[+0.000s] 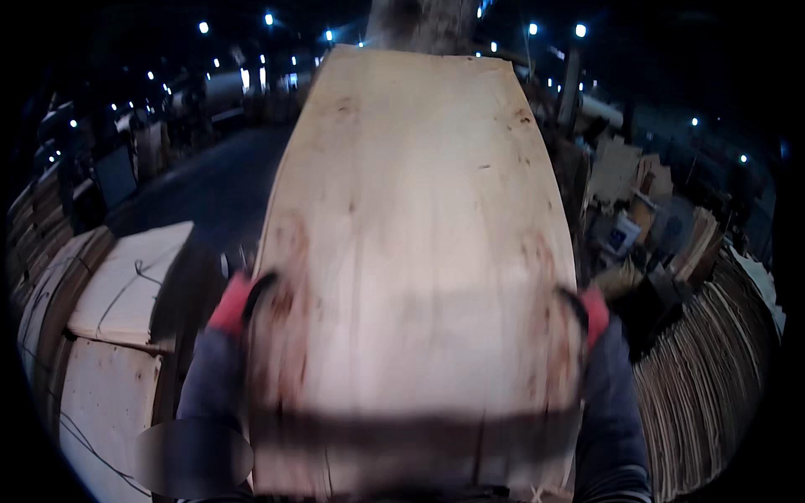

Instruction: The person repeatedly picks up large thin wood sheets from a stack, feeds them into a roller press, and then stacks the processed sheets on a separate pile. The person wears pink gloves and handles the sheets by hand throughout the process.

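Left hand [231,305] and right hand [594,315], both in red gloves with black fingers, grip the side edges of a large pale wood sheet [419,226], one on each side, toward its near end. The sheet lies right in front of the body, filling the middle of the view and stretching well away from the wearer. Its near end is smeared by motion, so I can't fairly say how firmly the fingers close or how far they wrap underneath.

Nearest, past a dark band, another wood surface [293,468] shows at the lower edge; if the sheet were let down askew, its near edge could catch there and chip. With both hands gripping so near this end, the long far part could sag or swing, and uneven pulling might twist the sheet. Knots and dark streaks run along both sides; a split could start at one of them under bending.

To the left lie corded bundles [126,281], to the right a leaning stack of sheets [708,369]; a sideways swing might knock a corner against either. Farther off stand a white bucket [621,235] among scraps and, beyond, small bright lamps [580,31] in the gloom.
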A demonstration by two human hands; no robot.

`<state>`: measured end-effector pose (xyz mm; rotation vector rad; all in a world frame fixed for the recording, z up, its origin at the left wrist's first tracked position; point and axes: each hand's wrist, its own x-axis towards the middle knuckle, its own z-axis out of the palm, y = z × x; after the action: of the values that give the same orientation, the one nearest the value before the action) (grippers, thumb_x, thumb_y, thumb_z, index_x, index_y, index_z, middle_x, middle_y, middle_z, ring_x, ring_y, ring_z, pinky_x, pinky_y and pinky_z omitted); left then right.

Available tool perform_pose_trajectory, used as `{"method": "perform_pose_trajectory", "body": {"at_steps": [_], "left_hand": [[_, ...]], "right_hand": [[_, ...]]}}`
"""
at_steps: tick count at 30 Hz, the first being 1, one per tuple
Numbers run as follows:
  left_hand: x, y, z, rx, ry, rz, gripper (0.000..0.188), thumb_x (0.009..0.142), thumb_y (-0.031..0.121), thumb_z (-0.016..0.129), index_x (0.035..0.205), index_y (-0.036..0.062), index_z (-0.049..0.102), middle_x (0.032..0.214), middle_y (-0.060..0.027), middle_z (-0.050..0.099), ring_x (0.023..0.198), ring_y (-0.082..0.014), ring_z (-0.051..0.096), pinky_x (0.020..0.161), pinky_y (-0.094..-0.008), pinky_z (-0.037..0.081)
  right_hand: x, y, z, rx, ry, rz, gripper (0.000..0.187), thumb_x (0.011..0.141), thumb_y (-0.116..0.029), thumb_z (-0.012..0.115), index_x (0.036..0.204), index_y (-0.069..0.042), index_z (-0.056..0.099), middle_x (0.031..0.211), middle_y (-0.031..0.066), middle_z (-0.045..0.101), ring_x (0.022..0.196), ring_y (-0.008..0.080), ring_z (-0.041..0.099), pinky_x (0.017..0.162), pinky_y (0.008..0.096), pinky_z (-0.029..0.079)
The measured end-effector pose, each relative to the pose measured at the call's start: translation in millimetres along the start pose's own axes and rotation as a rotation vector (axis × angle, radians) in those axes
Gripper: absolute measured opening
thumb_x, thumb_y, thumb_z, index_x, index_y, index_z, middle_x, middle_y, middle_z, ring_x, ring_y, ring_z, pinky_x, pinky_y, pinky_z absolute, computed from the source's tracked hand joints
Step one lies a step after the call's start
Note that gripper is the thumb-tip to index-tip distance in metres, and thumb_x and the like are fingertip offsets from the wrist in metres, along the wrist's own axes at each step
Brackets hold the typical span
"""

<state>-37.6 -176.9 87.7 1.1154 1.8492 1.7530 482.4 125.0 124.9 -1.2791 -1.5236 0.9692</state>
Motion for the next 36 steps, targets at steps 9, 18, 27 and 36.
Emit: {"method": "perform_pose_trajectory", "body": {"at_steps": [9, 18, 27, 36], "left_hand": [[-49.1, -134.9, 20.6, 1.067, -0.379, 0.393, 0.065, 0.071, 0.028, 0.064, 0.129, 0.0083, 0.041, 0.134, -0.0226, 0.032, 0.124, -0.0417, 0.028, 0.103, -0.0539, 0.02], [-130.3, -198.6, 61.6, 1.151, -0.067, 0.312, 0.083, 0.056, 0.037, 0.059, 0.13, 0.0035, 0.039, 0.139, -0.0228, 0.026, 0.129, -0.0451, 0.02, 0.102, -0.0626, 0.009], [-101.1, -210.7, 103.4, 1.193, 0.321, 0.383, 0.063, 0.088, 0.044, 0.028, 0.131, -0.0025, 0.034, 0.136, -0.0242, 0.033, 0.125, -0.0455, 0.027, 0.103, -0.0584, 0.013], [-27.8, -260.1, 125.0, 0.956, 0.277, 0.25, 0.059, 0.08, 0.036, 0.041, 0.131, 0.0063, 0.038, 0.135, -0.0245, 0.03, 0.124, -0.0474, 0.025, 0.098, -0.0644, 0.009]], "right_hand": [[-121.7, 81.4, 94.7, -1.112, -0.45, -0.547, 0.076, 0.07, -0.036, 0.067, 0.132, -0.005, 0.036, 0.137, 0.0198, 0.031, 0.129, 0.0349, 0.026, 0.106, 0.0481, 0.019], [-173.0, 189.8, 96.3, -0.918, -0.203, -0.339, 0.082, 0.061, -0.028, 0.064, 0.13, 0.001, 0.031, 0.134, 0.0241, 0.03, 0.126, 0.0439, 0.024, 0.103, 0.0588, 0.013], [-147.1, 193.3, 124.8, -0.842, 0.01, -0.548, 0.074, 0.072, -0.055, 0.041, 0.125, -0.003, 0.041, 0.125, 0.0231, 0.042, 0.113, 0.0464, 0.038, 0.096, 0.0564, 0.027], [-89.1, 238.2, 152.3, -0.922, -0.076, -0.472, 0.089, 0.054, -0.034, 0.059, 0.128, 0.004, 0.03, 0.133, 0.0269, 0.029, 0.121, 0.0497, 0.025, 0.098, 0.061, 0.02]]}}
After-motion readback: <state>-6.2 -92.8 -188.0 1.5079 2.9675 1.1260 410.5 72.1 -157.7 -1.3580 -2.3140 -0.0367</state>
